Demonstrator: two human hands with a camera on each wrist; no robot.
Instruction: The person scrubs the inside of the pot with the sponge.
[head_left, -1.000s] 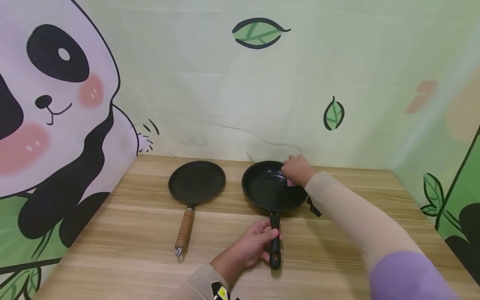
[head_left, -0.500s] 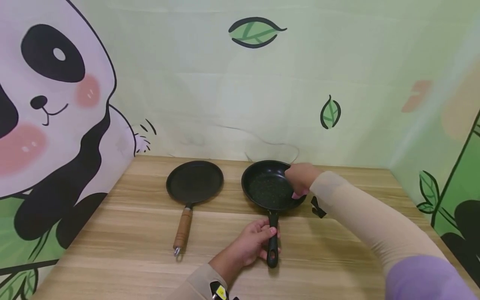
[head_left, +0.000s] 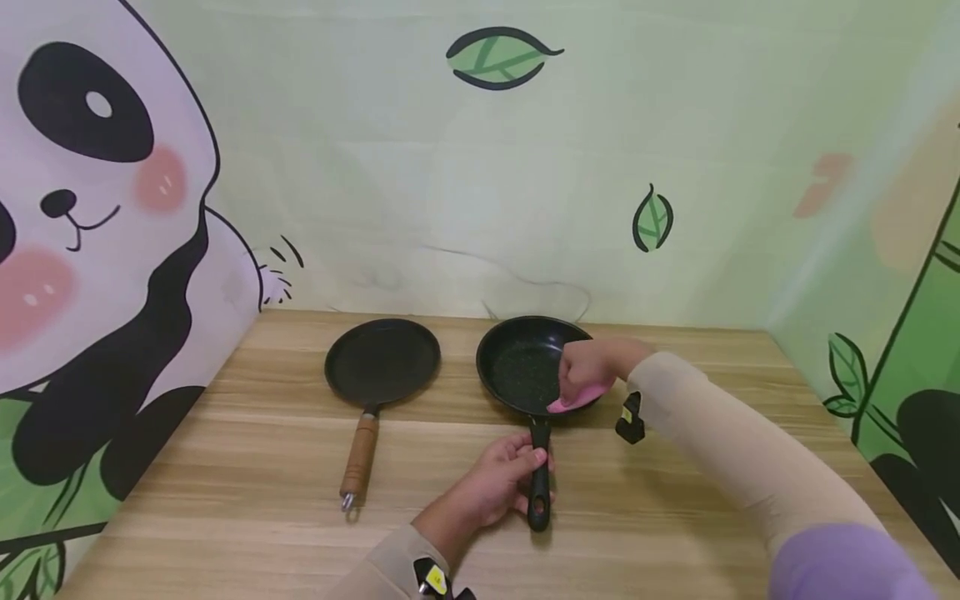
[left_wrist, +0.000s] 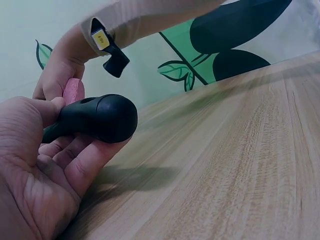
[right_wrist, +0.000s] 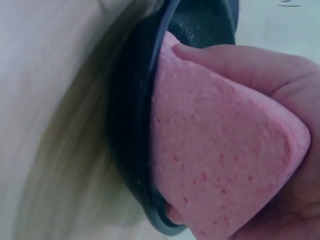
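A deep black frying pan [head_left: 517, 367] with a speckled inside sits right of centre on the table, its handle toward me. My left hand [head_left: 498, 479] grips the black handle [head_left: 539, 492], thumb on top and fingers beneath; the left wrist view shows the handle's rounded end [left_wrist: 117, 117] poking out past the fingers. Over the pan's right side, my right hand [head_left: 588, 367] holds a pink sponge [right_wrist: 220, 145] between thumb and fingers. The porous sponge reaches inside the rim in the right wrist view, down against the pan's near right wall.
To the left lies a flat black pan [head_left: 382, 362] with a wooden handle [head_left: 360, 458]. A wall printed with a panda [head_left: 105, 192] and leaves stands behind the wood-grain table [head_left: 247, 467]. A black wrist device [head_left: 630, 419] hangs under the right wrist.
My right hand has swept the sponge from the pan's far right side round to the near right, by the handle. My left hand keeps its grip. The head view has shifted slightly.
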